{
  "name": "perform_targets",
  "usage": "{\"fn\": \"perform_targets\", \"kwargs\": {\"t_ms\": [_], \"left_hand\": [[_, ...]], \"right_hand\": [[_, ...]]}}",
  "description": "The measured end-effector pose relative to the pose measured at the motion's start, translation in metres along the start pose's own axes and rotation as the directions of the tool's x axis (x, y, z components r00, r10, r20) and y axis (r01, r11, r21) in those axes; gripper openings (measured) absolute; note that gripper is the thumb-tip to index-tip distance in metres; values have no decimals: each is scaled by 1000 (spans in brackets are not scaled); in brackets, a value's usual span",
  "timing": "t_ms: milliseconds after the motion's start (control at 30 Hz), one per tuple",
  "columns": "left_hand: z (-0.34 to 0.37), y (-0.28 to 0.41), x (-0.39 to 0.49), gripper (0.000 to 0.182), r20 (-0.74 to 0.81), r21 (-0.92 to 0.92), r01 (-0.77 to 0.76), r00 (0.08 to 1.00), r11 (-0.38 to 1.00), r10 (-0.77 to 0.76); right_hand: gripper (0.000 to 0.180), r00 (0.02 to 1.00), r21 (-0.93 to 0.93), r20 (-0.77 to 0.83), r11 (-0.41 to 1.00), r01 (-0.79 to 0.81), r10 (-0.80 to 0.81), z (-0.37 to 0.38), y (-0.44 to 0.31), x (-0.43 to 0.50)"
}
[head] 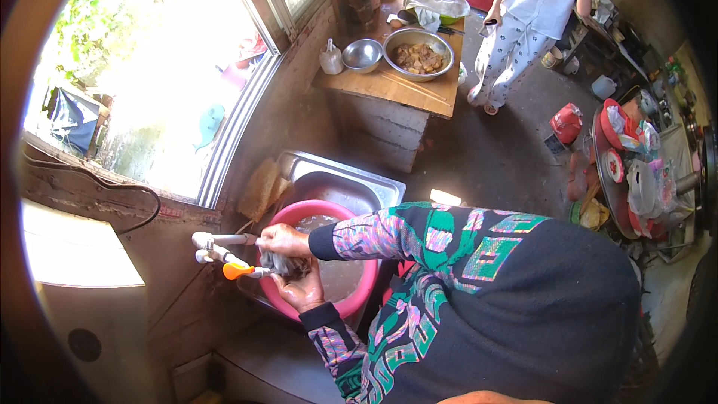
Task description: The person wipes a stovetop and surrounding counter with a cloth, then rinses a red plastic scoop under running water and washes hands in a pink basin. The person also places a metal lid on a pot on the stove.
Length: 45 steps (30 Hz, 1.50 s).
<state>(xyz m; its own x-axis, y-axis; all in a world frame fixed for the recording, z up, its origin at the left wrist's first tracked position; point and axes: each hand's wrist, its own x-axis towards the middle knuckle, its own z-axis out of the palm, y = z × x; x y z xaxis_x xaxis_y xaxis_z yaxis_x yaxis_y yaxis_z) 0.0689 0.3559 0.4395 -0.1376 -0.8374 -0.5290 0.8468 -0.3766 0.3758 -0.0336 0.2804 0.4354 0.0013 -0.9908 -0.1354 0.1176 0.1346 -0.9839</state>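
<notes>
A pink plastic basin [367, 286] of cloudy water stands in the stainless steel sink [387, 186]. Over its near-wall side, both hands hold a grey, wet, crumpled thing [285, 262], perhaps a cloth; its kind cannot be told. My right hand [283, 240] grips it from above with curled fingers, while my left hand [305, 290] cups it from below, palm up. Beside them, a tap with an orange handle [236, 270] reaches out from the white pipe [227, 238], its spout end close to the grey thing. Whether water runs is unclear.
A dried sponge-like piece [261, 191] leans by the sink. Beyond it, a wooden table [415, 90] bears a metal bowl of meat pieces [418, 55], an empty metal bowl [362, 56] and chopsticks. A person [521, 28] stands beside that table. A cluttered round table [608, 179] is at right.
</notes>
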Motion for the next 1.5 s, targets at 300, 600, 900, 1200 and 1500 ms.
{"fn": "perform_targets", "kwargs": {"t_ms": [300,600,900,1200,1500], "left_hand": [[-31,-10,15,40,139,38,-49,989,998,44],[-81,25,70,51,573,-386,378,813,841,-103],[-30,-5,18,29,106,-164,80,992,983,-63],[-11,-14,14,32,-103,353,-69,988,933,112],[15,-4,-7,39,-40,530,-139,981,837,188]], "right_hand": [[29,975,-319,25,923,216,-219,10,27,-31],[23,909,-510,-89,803,309,-407,63,36,-56],[29,927,-473,340,822,315,-159,3,-3,-22],[35,982,-150,187,989,7,22,9,43,-24],[30,994,-370,108,928,33,8,5,-1,-6]]}}
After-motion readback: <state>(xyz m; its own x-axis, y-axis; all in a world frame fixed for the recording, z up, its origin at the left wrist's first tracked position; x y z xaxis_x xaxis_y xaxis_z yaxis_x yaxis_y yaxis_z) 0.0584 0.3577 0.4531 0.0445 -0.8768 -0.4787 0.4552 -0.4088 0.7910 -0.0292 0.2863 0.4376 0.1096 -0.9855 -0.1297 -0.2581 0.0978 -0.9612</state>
